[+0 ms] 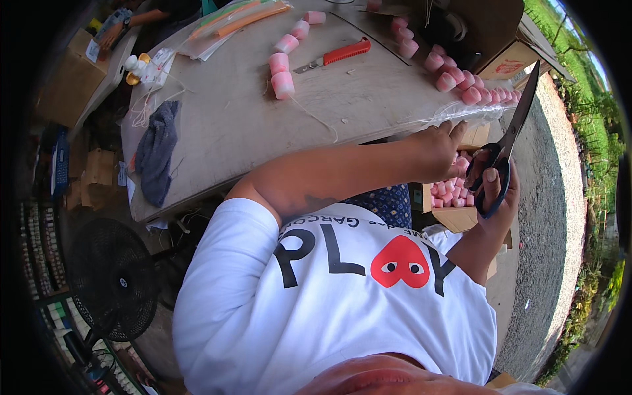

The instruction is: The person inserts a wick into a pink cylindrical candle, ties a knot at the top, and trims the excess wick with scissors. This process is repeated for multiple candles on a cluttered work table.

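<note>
My right hand (497, 197) grips a pair of scissors (517, 128), its fingers through the dark handles. The long blades lie together and point up to the right. Beside it, at the near right edge of the table, my left hand (438, 151) has its fingers stretched apart next to clear plastic film (454, 116). Whether those fingertips touch the film is hard to make out. Beyond the film lies a row of small pink-and-white cylinders (471, 96). Below both hands, an open cardboard box (454, 218) holds many more of these pink pieces.
On the table (217, 125) lie a red utility knife (345, 52), a curved line of pink cylinders (283, 85) with a trailing string, a grey cloth (160, 151) and orange strips (253, 20). A black fan (113, 280) stands left. Another person's arm (141, 18) shows far left.
</note>
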The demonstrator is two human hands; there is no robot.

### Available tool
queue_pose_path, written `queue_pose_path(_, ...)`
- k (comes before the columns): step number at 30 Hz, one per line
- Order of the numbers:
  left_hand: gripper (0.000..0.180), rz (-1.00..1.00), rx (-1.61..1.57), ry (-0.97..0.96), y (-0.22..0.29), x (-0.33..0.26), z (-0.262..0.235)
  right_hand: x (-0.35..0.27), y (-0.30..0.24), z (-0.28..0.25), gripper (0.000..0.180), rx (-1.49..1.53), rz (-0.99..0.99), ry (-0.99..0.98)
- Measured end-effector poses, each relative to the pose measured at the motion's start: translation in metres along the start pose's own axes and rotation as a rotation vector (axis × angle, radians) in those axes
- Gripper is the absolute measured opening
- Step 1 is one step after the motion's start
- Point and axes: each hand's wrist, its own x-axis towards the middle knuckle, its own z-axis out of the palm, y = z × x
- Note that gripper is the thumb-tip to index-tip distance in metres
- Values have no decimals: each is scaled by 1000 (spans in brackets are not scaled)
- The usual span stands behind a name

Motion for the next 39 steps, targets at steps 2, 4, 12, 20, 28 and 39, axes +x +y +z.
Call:
queue_pose_path(2,53,180,128,140,-15,-15,-4,-2,19,-3,31,-166,124,61)
queue_pose_path(4,41,158,269,71,-36,-47,-43,3,35,-5,29,-572,221,-7)
queue_pose_path(12,33,-54,589,151,-91,-139,-145,70,118,40,32,-1305,-133,-15)
queue_pose_path(20,33,-224,446,476,-95,-157,-138,45,112,125,33,-752,-595,-587)
queue_pose_path(28,37,-160,-14,313,-69,-153,-125,42,115,132,15,-162,-134,-414)
queue_pose_path(39,24,-341,-944,197,-66,-110,-91,36,98,112,14,-97,93,-171)
